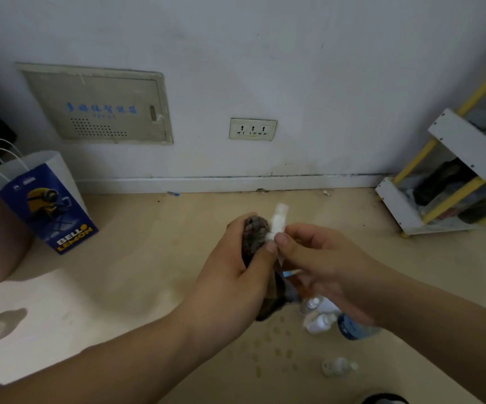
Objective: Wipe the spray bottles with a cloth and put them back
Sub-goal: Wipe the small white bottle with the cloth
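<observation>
The bottle [279,221] is held up over the floor [148,258], between both hands. Its white spray head points up and away, and its body is mostly hidden behind the fingers. The left hand [236,275] grips the dark cloth [255,231], bunched against the bottle's neck. The right hand [317,258] pinches the bottle just under the head with thumb and forefinger.

The step in hand looks like wiping the head and neck. To do it well, the right hand should hold firm while the cloth twists around the neck, then draws down the body. Turn the bottle so every side gets covered. Fingers should stay off the trigger so nothing sprays.

The other bottles [322,322] stand on the floor directly below the right hand, with a small clear one [338,367] lying nearer. This one probably goes back among them, set down gently so none topple. A paper bag [49,205] stands well to the left and a rack [454,176] to the right.
</observation>
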`<state>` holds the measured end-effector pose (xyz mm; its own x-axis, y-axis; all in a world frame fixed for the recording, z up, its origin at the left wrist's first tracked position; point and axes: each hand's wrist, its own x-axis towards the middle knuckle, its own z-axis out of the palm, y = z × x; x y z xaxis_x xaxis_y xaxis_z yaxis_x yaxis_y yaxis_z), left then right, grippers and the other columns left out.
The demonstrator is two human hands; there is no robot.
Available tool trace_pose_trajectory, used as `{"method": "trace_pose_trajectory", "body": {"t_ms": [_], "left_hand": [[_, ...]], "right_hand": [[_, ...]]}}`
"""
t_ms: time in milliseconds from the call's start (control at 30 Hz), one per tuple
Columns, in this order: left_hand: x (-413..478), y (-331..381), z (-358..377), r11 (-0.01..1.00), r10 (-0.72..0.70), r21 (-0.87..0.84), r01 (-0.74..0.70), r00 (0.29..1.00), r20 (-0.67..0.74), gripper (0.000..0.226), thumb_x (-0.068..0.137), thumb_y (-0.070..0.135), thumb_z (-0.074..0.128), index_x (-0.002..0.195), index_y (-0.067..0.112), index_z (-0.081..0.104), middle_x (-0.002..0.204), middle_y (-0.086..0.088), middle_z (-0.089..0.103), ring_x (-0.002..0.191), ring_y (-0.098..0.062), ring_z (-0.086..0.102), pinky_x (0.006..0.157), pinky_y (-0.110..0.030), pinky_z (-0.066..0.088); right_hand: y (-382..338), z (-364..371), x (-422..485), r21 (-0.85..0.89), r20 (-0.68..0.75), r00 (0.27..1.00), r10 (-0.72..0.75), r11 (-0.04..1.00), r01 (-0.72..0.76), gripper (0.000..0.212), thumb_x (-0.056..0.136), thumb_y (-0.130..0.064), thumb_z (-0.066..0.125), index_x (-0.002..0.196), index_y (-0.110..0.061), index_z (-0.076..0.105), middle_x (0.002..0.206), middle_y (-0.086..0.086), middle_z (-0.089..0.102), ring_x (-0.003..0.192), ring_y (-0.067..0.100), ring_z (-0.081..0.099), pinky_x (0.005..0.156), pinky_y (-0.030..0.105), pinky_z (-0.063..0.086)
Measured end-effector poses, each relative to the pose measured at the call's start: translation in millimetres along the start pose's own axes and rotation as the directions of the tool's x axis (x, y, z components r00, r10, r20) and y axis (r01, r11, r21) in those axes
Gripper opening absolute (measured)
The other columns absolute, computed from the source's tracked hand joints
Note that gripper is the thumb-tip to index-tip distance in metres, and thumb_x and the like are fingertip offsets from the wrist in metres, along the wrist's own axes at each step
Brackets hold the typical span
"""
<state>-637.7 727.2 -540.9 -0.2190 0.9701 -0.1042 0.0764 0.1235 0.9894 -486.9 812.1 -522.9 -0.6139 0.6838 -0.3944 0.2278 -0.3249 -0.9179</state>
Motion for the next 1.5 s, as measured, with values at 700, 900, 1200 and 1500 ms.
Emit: {"method": "trace_pose_trajectory", "body": {"t_ms": [700, 900, 1200, 1500], "left_hand": [[16, -1, -18, 1.0, 0.001, 0.003, -0.001, 1.0, -0.012, 0.018, 0.093, 0.042, 0.071, 0.107, 0.031, 0.067, 0.095, 0.013, 0.075, 0.086, 0.001, 0.072, 0.067, -0.013, 0.054], [21, 2, -21, 0.994, -0.017, 0.112, 0.013, 0.999, 0.039, 0.014, 0.099, 0.043, 0.061, 0.103, 0.032, 0.068, 0.094, 0.012, 0.075, 0.086, 0.0, 0.071, 0.071, -0.019, 0.055], [18, 4, -25, 0.989, 0.102, 0.108, -0.097, 0.994, -0.034, 0.012, 0.102, 0.024, 0.06, 0.103, 0.027, 0.072, 0.087, 0.013, 0.077, 0.079, -0.001, 0.072, 0.065, -0.018, 0.056], [23, -18, -24, 0.919, -0.238, -0.298, 0.259, 0.965, 0.106, 0.034, 0.111, 0.03, 0.045, 0.129, 0.011, 0.067, 0.125, -0.011, 0.074, 0.118, -0.029, 0.07, 0.108, -0.05, 0.05]], "right_hand": [[-1, 18, -3, -0.191, 0.0, 0.999, -0.043, 0.981, 0.042, 0.037, 0.107, -0.001, 0.039, 0.135, -0.013, 0.061, 0.05, -0.022, 0.06, 0.045, -0.008, 0.057, 0.046, 0.005, 0.04], [-7, 16, -10, -0.385, 0.065, 0.992, -0.105, 0.915, 0.122, 0.041, 0.091, 0.004, 0.06, 0.119, -0.027, 0.068, 0.095, -0.009, 0.076, 0.092, 0.009, 0.072, 0.081, 0.029, 0.059], [-1, 18, -8, -0.28, 0.005, 0.985, -0.172, 0.945, 0.166, 0.047, 0.088, 0.013, 0.064, 0.113, -0.026, 0.07, 0.094, -0.007, 0.077, 0.096, 0.012, 0.074, 0.084, 0.03, 0.059], [-9, 12, -9, 0.013, -0.005, 0.999, -0.05, 0.999, 0.05, 0.046, 0.088, 0.015, 0.065, 0.129, -0.007, 0.06, 0.088, 0.006, 0.075, 0.063, 0.003, 0.068, 0.051, 0.012, 0.048]]}}
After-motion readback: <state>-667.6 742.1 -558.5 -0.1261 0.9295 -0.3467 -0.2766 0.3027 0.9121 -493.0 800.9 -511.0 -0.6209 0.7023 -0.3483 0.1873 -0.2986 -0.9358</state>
